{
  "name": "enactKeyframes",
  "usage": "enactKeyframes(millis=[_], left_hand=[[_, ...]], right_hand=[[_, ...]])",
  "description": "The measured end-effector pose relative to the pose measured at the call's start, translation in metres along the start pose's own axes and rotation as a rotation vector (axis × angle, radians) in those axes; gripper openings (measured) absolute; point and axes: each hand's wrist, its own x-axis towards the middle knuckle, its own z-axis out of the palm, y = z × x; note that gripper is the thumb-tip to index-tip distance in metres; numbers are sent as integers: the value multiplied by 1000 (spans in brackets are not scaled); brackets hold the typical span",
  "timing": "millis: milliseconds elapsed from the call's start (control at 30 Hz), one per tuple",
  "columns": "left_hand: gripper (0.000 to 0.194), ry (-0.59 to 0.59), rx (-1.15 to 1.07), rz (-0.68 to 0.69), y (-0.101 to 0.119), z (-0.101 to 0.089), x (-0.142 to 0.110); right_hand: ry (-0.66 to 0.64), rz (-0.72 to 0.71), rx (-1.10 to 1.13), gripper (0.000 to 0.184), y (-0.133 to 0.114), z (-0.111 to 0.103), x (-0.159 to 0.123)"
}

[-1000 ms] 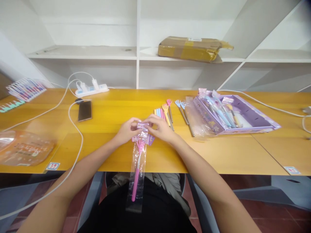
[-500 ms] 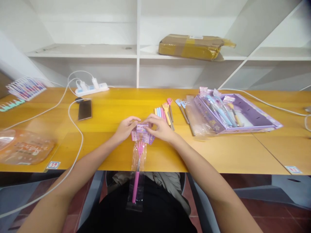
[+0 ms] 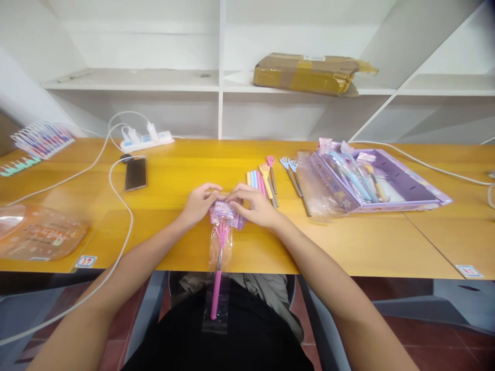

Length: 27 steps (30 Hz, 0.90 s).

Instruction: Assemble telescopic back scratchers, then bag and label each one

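Right hand (image 3: 253,205): pinching printed card (image 3: 223,207) | left hand (image 3: 198,205): at card's edge, can't tell if grasping | card over table (image 3: 185,252), probably for support | pink scratcher (image 3: 216,294), in clear bag (image 3: 229,250): below both grips, claw nearest fingers, handle lapward

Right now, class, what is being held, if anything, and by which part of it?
The clear bag around the pink scratcher is held by its printed top end, between the left hand and right hand; their exact contacts are partly hidden.

Black top (image 3: 216,355), seemingly plain; bare forearms (image 3: 319,257).
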Motion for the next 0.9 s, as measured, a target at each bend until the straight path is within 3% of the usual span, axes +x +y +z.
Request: enactKeyframes(millis=[233,733,900], left_hand=[[34,36,-19,5,2,0,-1],[30,21,70,45,-2,1,-1],[33,20,128,47,0,2,-2]], right_hand=[[16,27,-81,18,3,-1,0],[-125,83,-91,23,6,2,-2],[37,149,-75,23,12,3,-3]])
